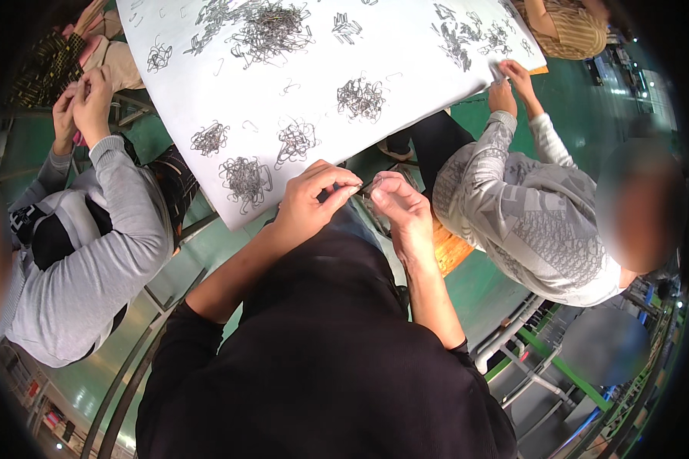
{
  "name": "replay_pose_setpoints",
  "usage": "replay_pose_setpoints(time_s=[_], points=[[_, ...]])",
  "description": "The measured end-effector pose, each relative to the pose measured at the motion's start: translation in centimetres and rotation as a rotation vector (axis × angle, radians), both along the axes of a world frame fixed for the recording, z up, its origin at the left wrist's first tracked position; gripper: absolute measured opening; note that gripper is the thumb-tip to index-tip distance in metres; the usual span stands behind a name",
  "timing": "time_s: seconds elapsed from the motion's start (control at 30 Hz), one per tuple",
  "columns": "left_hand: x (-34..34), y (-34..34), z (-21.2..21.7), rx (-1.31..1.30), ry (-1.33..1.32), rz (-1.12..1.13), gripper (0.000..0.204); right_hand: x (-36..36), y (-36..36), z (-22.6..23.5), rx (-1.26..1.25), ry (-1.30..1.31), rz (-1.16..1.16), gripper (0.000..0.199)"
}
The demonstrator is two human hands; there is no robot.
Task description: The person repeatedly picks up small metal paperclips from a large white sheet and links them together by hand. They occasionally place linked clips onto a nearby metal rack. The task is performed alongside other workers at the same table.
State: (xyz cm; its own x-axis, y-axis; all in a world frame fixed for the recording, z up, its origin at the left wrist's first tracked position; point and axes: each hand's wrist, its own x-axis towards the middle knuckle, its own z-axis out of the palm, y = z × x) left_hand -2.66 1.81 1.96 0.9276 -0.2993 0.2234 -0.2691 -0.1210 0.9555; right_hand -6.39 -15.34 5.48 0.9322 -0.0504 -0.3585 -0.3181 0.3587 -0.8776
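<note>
Head view looks down on our two bare hands, raised just off the near edge of a white counter, over our lap. Our left hand pinches a tiny dark wire piece between thumb and index finger. Our right hand faces it, thumb and forefinger close together; we cannot tell whether they grip the same piece, another one, or nothing.

The likeliest trouble, we judge, is a dropped piece: so slight a thing held at the very fingertips could slip or spring away, and with no counter beneath it would fall to our lap or the green floor. Our left forearm also lies near the closest wire pile; a careless sweep could scatter it over the edge. Drawing one piece from a heap may drag others along, since the bent shapes look hooked together.

As for materials, the pieces look like thin, dark metal wire with a dull sheen, bent into hooks and narrow loops. They lie in loose, springy-looking tangles, such as the large far heap and the middle heap. Beneath them the counter looks smooth and matte. Beside us, a wooden seat shows warm orange grain.
</note>
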Motion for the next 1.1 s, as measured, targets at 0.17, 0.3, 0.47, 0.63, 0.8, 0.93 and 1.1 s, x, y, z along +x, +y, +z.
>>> replay_pose_setpoints(time_s=[0.17,0.3,0.47,0.63,0.8,0.93,1.1], points=[[0.2,-0.7,-0.1,-0.036,-0.025,-0.017,0.015,0.2,0.2,-1.4,-0.054,-0.023,-0.075,0.005],[0.5,-1.9,-0.5,-0.068,-0.040,-0.008,0.017,0.4,0.4,-2.0,-0.288,-0.192,-0.152,0.007],[3.4,-1.6,-1.4,-0.045,-0.039,0.002,0.034,0.7,-0.5,-1.6,-0.583,-0.382,-0.174,0.009],[19.2,-3.7,-6.5,0.261,-0.279,0.284,0.015,1.5,-2.3,-1.1,-0.729,-0.379,-0.092,0.010],[34.5,-8.2,-10.0,0.468,-0.257,0.343,0.014,2.8,-4.1,-1.6,-0.756,-0.418,0.003,0.008],[41.1,-12.3,-11.5,0.679,-0.162,0.395,0.016,4.0,-5.4,-2.4,-0.772,-0.495,0.060,0.008],[42.8,-13.8,-13.2,0.879,-0.205,0.312,0.013,4.5,-5.9,-3.0,-0.750,-0.438,0.069,0.007]])
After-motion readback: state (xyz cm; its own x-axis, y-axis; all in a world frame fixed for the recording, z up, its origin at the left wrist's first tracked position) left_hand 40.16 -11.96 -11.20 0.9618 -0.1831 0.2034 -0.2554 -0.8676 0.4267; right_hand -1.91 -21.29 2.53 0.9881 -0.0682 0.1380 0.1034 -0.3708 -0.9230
